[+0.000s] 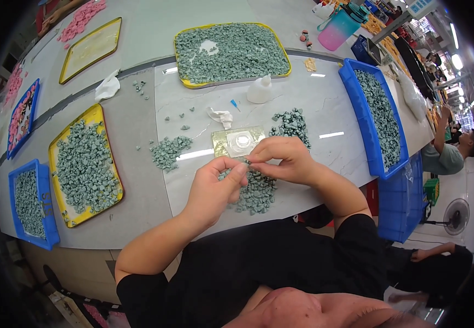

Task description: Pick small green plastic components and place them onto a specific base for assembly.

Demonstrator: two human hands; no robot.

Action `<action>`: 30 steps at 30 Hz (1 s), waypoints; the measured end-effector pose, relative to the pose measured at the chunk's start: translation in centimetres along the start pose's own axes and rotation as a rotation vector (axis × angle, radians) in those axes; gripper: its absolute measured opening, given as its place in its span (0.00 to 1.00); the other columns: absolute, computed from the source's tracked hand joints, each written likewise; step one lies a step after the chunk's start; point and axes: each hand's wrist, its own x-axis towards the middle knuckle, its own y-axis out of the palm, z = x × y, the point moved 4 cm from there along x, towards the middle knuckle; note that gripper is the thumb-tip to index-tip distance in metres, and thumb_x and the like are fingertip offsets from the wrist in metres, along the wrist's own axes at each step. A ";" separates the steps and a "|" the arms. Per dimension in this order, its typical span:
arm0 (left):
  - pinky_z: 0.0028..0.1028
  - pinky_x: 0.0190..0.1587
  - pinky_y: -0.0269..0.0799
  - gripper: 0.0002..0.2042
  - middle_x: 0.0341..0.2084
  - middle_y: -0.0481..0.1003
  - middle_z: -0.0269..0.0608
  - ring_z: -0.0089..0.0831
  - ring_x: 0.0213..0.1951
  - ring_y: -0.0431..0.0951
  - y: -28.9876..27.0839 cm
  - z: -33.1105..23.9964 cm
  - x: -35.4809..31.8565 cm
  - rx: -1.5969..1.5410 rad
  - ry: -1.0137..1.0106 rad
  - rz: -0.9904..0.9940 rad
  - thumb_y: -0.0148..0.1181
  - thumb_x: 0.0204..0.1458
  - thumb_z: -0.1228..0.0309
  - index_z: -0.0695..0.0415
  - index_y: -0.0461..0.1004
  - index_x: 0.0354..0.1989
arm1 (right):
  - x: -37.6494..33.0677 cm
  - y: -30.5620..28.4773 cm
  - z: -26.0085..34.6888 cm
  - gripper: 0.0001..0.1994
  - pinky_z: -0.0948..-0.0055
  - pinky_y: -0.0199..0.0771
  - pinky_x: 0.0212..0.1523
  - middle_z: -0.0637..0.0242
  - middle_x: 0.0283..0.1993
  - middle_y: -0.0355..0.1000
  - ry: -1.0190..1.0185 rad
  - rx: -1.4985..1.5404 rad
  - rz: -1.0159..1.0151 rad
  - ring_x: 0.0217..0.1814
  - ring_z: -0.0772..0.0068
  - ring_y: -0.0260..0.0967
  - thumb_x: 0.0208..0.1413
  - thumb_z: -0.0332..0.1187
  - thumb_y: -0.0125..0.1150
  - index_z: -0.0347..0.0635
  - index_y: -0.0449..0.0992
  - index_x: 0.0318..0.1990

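Note:
Over the table's near edge, my left hand (215,186) and my right hand (286,160) meet fingertip to fingertip. Both are closed in a pinch on a small green piece (247,160), mostly covered by the fingers. Below them lies a heap of similar green pieces (256,198). Just beyond the fingertips sits a round translucent dish (241,142) on a yellowish square plate (220,143). A looser green pile (170,153) is to the left, and a darker, shinier one (291,126) to the right.
Behind the dish are a crumpled white tissue (220,116), a blue dispensing tip (235,104) and a white squeeze bottle (259,91). Yellow trays (118,188) and blue bins (350,82) hold green pieces around me. A teal-pink water bottle (340,30) stands at far right.

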 end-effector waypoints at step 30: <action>0.14 0.16 0.48 0.09 0.23 0.65 0.32 0.13 0.17 0.54 0.1 0.5 0.3 -0.047 -0.100 -0.020 0.48 0.57 0.70 0.64 0.69 0.36 | -0.3 -0.3 0.1 0.10 0.76 0.71 0.33 0.64 0.33 0.74 0.229 -0.149 -0.084 0.33 0.67 0.71 0.39 0.22 0.65 0.40 0.75 0.33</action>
